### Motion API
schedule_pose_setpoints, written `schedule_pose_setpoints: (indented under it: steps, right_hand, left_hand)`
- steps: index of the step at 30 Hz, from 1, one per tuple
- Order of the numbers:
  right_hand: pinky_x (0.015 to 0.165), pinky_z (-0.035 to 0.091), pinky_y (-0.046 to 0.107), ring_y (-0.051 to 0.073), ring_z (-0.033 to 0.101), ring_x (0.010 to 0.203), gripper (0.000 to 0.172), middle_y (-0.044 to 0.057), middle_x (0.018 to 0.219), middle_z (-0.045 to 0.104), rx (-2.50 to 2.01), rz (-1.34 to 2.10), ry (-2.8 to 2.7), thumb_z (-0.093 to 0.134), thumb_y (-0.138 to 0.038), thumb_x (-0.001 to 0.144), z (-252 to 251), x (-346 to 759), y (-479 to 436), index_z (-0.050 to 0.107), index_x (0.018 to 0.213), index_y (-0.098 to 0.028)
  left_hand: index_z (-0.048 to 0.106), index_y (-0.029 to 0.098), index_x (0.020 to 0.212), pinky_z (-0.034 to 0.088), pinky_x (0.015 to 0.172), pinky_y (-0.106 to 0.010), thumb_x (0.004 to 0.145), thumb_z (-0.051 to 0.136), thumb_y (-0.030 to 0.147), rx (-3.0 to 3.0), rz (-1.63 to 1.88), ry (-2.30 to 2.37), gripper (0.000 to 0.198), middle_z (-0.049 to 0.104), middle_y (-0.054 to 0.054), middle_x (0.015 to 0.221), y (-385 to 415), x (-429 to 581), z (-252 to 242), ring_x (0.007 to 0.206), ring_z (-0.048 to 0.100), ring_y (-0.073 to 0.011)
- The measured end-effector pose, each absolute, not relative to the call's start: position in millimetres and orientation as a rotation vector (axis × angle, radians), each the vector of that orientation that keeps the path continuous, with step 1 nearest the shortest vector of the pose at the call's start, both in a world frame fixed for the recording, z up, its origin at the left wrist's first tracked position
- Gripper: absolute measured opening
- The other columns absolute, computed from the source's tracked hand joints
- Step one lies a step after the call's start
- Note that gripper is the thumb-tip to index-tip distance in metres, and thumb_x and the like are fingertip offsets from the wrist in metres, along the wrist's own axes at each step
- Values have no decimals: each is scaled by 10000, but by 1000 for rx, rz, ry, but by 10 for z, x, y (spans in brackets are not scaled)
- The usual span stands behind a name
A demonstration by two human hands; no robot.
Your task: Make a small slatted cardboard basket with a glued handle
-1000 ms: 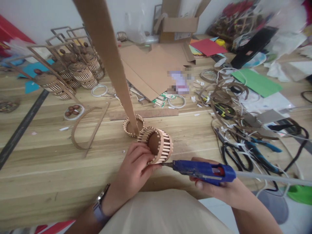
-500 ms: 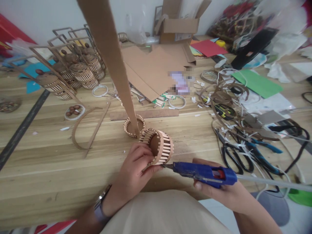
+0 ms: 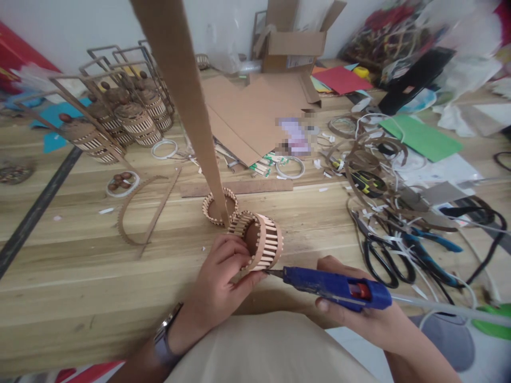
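Note:
My left hand (image 3: 219, 279) is closed around a small slatted basket (image 3: 264, 240) made of cardboard and pale sticks, tipped on its side near the table's front edge. My right hand (image 3: 355, 311) grips a blue glue gun (image 3: 333, 284), its metal tip touching the basket's lower rim. A long cardboard strip (image 3: 187, 101) rises from the basket up past the top of the view. A second, smaller slatted ring (image 3: 219, 206) lies just behind it.
Finished slatted baskets with frames (image 3: 120, 119) stand at the back left. Flat cardboard sheets (image 3: 255, 111) and an open box (image 3: 293, 45) sit at the back. Scissors, pliers and cardboard scraps (image 3: 391, 234) clutter the right. A toothed cardboard loop (image 3: 138, 213) lies to the left.
The glue gun's rear end has dipped slightly and my right hand has shifted a little. The basket and my left hand stay almost where they were.

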State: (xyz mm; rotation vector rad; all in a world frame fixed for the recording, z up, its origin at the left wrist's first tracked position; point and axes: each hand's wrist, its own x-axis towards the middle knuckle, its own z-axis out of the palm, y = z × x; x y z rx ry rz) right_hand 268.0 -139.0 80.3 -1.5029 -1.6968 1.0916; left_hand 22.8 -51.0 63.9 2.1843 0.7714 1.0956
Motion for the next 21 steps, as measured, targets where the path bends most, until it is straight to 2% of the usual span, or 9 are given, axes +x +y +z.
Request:
schedule_pose_setpoints:
  steps: [21]
  right_hand:
    - [587,435,293,164,531,624,247,2,655,520,-1461,961,-1758,619,-349,877,883,2600,-1387,511,689,-228]
  left_hand:
    - [627,194,841,515,827,-313,838,675,138,2140,1107,843,74,650,-36,819,-545,233,664,906,589,-194]
